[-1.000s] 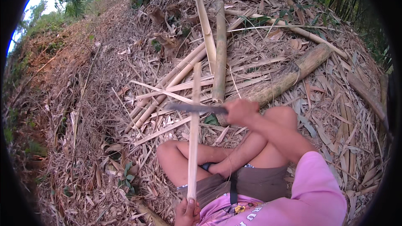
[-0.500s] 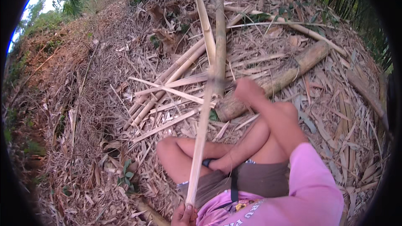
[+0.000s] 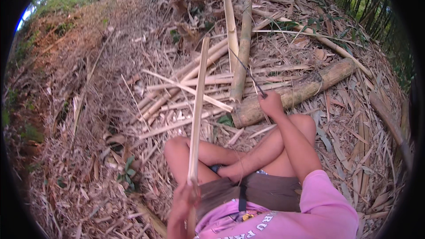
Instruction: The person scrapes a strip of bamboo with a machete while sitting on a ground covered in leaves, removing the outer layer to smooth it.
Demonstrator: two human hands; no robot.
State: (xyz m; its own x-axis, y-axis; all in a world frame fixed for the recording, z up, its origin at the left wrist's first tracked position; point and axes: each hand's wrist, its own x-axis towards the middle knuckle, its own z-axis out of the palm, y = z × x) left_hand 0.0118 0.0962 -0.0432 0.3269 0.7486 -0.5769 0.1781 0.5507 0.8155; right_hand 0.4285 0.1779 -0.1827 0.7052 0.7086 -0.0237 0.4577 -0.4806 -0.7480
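My left hand (image 3: 183, 198) is closed around the lower part of a long, pale split bamboo strip (image 3: 198, 115). The strip stands nearly lengthwise in front of me, its far end over the leaf litter, with a short piece showing below the hand. In my right hand (image 3: 271, 105) is the handle of a long, thin, dark-bladed knife (image 3: 249, 72). Its blade slants up and to the left, across a round bamboo pole (image 3: 241, 57), apart from the strip. The right hand is just above a thick bamboo log (image 3: 305, 86).
My crossed legs (image 3: 248, 163) are between the hands. Beyond them lie several bamboo strips (image 3: 186, 89), a half-split bamboo piece (image 3: 230, 26) and a long thin pole (image 3: 330, 44). Dry leaves cover the sloping ground. A small green plant (image 3: 128, 173) grows at the left.
The knife has come away from the strip, and its blade now points up-left. The strip has shifted left, with my left hand now gripping it above its lower end. The view has shifted slightly.
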